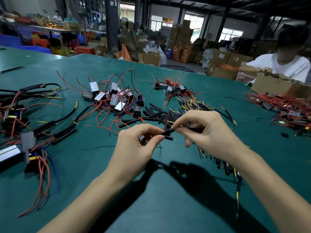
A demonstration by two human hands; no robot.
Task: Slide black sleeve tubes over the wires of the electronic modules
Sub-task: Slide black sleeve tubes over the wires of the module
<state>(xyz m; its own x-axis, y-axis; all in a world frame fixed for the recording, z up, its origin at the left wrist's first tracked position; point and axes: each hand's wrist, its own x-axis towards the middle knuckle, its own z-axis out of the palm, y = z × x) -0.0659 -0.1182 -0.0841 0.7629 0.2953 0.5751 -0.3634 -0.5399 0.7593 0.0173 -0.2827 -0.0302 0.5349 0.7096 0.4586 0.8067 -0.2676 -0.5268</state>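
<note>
Green surface (pixel 159 199) in a warehouse workshop, both forearms reaching in from the near edge. Left hand (pixel 138 145) pinches a short black sleeve tube (pixel 167 133) between thumb and fingertips; a small module looks tucked under its palm, mostly hidden. Right hand (pixel 202 132) pinches a wire bundle (pixel 175 125), yellow tip poking out left of its fingers. Tube and wires meet between the hands, just above the surface. Tube long axis runs left-right, in line with the wires; left hand is nearer to it. Judged next move: push tube along wires, so keeping the two in line matters. Tube looks matte black, thin, short. Whether any wire is already inside, can't tell. Further off, loose sleeve tubes (pixel 154 113) piled just beyond the hands, then silver-cased modules (pixel 109 96) with red wires, far left of centre. Another worker's cardboard box (pixel 272 84) far right.
</note>
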